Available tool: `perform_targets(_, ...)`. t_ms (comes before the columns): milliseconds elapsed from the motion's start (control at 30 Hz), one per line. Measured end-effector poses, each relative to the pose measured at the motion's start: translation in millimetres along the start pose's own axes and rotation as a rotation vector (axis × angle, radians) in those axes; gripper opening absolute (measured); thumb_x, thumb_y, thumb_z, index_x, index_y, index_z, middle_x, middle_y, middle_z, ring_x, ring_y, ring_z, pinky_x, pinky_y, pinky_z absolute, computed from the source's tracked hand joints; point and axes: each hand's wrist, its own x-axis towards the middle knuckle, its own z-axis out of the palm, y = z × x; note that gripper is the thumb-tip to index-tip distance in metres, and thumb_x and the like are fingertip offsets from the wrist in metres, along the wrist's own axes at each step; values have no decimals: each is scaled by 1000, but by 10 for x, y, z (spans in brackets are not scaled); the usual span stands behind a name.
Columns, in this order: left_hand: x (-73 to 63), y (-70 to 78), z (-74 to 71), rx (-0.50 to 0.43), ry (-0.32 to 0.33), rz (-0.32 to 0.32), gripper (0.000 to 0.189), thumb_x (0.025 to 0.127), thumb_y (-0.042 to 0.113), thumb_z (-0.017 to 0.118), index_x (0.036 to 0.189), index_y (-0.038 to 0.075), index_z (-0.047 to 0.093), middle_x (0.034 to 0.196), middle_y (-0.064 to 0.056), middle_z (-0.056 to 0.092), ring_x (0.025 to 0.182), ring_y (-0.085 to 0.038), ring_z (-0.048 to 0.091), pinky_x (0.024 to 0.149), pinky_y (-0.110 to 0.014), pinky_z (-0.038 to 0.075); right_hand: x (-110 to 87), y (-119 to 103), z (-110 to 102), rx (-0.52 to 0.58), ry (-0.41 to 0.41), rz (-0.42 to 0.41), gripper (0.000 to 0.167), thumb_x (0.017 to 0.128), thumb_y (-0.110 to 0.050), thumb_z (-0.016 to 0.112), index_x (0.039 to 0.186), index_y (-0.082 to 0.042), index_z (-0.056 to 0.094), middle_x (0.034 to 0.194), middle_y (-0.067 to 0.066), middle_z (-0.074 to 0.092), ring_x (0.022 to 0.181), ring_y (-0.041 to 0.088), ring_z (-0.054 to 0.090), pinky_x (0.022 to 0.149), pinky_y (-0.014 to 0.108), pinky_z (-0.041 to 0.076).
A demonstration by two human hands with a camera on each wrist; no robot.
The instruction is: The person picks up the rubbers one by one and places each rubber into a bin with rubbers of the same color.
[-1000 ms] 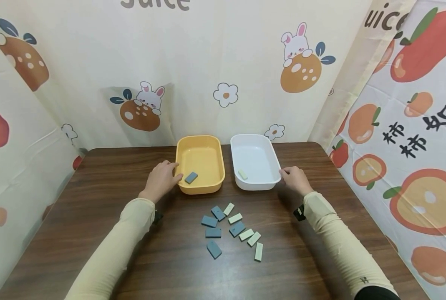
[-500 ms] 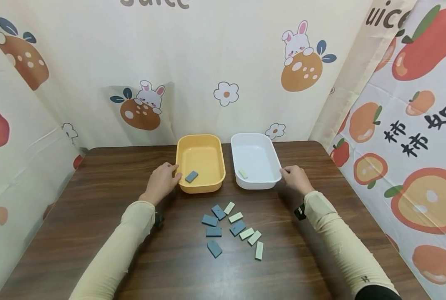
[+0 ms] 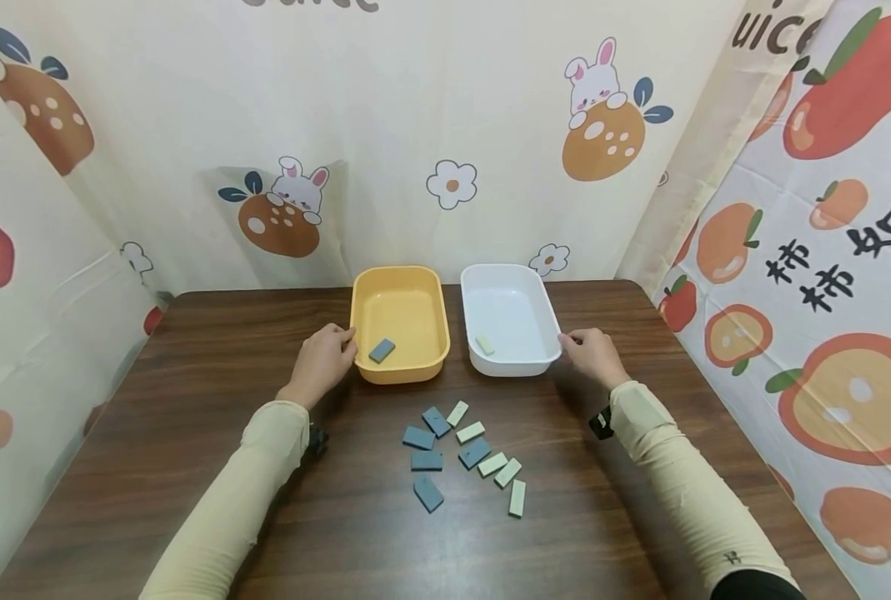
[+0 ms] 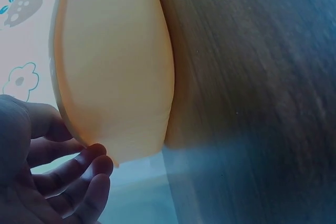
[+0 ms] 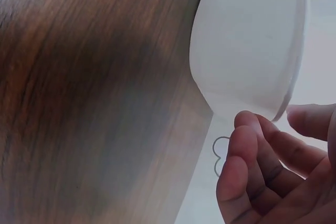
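1. Resting at the yellow tray's (image 3: 400, 287) outer side, the left hand (image 3: 322, 361) has loosely curled fingers holding nothing — a blue tile (image 3: 382, 350) lies just inside.
2. Touching the white tray's (image 3: 507, 279) rim, the right hand (image 3: 593, 357) grips nothing.
3. Dark wooden table (image 3: 190, 417) beneath both — printed curtains (image 3: 415, 125) beyond.

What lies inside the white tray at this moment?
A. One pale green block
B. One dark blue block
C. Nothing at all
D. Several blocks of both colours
A. The head view shows a single pale green block on the floor of the white tray, while the one dark blue block lies in the yellow tray beside it.
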Motion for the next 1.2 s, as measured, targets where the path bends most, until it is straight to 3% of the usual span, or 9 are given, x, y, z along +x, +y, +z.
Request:
perform_targets(200, -4, 7, -2, -10, -4, 13, 36, 95, 14, 52, 126, -1, 63, 100, -19, 65, 70, -22, 52, 63, -33, 44, -39, -31, -42, -2, 23, -18, 40, 101, -29, 47, 112, 3, 67, 81, 14, 69, 73, 21, 61, 61, 28, 45)
perform_targets(733, -25, 24, -23, -19, -25, -7, 37, 96, 15, 52, 128, 0, 62, 104, -19, 65, 73, -23, 54, 65, -34, 45, -106, -185, -84, 37, 71, -60, 35, 99, -23, 53, 115, 6, 65, 100, 24, 71, 78, 28, 71, 63, 30, 54)
perform_targets(833, -25, 19, -21, -17, -23, -5, 37, 96, 15, 52, 128, 0, 62, 105, -19, 65, 73, -23, 54, 65, -35, 46, -107, -224, -86, 41, 86, -101, 32, 98, -21, 56, 111, 6, 67, 96, 23, 71, 69, 20, 68, 62, 29, 53)
perform_targets(933, -25, 17, -21, -13, -20, -1, 36, 96, 14, 53, 127, -1, 62, 104, -20, 65, 73, -23, 54, 65, -35, 46, -110, -260, -79, 26, 100, -144, 28, 96, -19, 58, 108, 5, 68, 93, 21, 70, 71, 18, 63, 63, 27, 49)
perform_targets(1200, -15, 14, -29, -16, -27, -14, 36, 95, 15, 53, 127, 0, 62, 105, -19, 65, 74, -24, 55, 66, -35, 46, -130, -383, -45, 13, 72, -190, 26, 95, -19, 60, 108, 2, 68, 87, 16, 66, 73, 23, 56, 63, 28, 45)
